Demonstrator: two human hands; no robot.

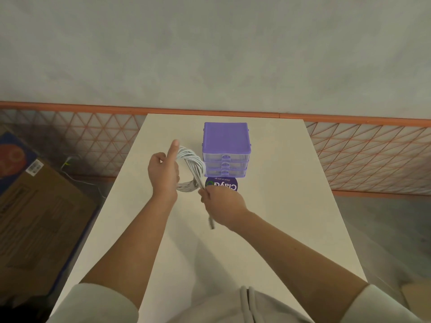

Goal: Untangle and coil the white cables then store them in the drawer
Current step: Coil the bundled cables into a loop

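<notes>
A white cable [192, 163] is wound into a round coil, held upright above the white table [279, 217]. My left hand [163, 176] grips the coil's left side, with the index finger pointing up. My right hand [221, 205] pinches the cable's loose end just below the coil; the plug end sticks out under that hand. A small purple drawer unit [226, 150] with three clear drawers, all closed, stands just behind and right of the coil.
A round purple label [222, 185] lies in front of the drawer unit. A cardboard box [39, 217] sits on the floor to the left of the table. An orange mesh fence [363, 157] runs behind the table.
</notes>
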